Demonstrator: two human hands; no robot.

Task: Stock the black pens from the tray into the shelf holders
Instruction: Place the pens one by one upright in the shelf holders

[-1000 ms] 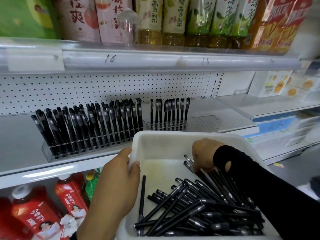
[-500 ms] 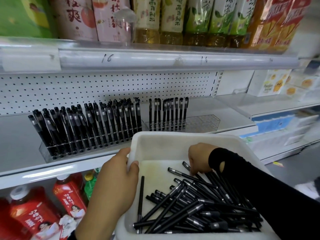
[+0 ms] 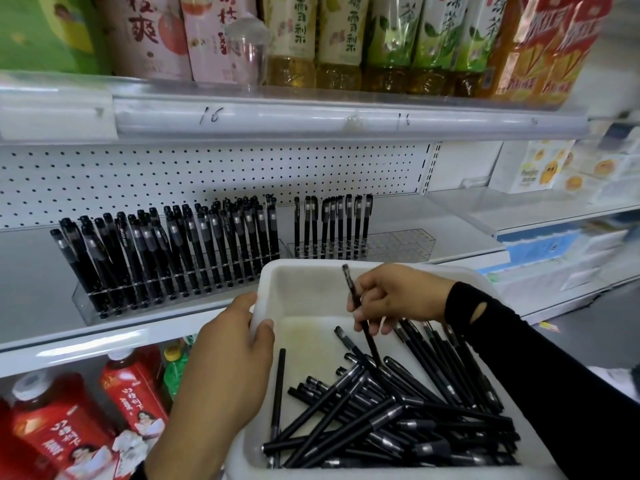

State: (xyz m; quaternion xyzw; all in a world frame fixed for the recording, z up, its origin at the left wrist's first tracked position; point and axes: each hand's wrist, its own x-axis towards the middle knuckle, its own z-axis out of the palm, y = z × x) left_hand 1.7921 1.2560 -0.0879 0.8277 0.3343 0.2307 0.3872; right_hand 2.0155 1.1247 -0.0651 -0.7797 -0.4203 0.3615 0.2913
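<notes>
White tray (image 3: 311, 327) holds black pens (image 3: 381, 420) — right hand (image 3: 398, 299) pinches one.

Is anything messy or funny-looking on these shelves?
Mostly tidy. The pens in the left holder lean sideways, while those in the right holder stand straight. The loose pens in the tray lie criss-crossed in a heap. A clear plastic cup sits oddly among the drink bottles up top.

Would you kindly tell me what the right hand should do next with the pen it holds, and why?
Probably lift the pen clear of the tray and carry it to the right holder. The right hand pinches it, the left holder looks full, and the right one has empty slots beyond its last pen.
</notes>
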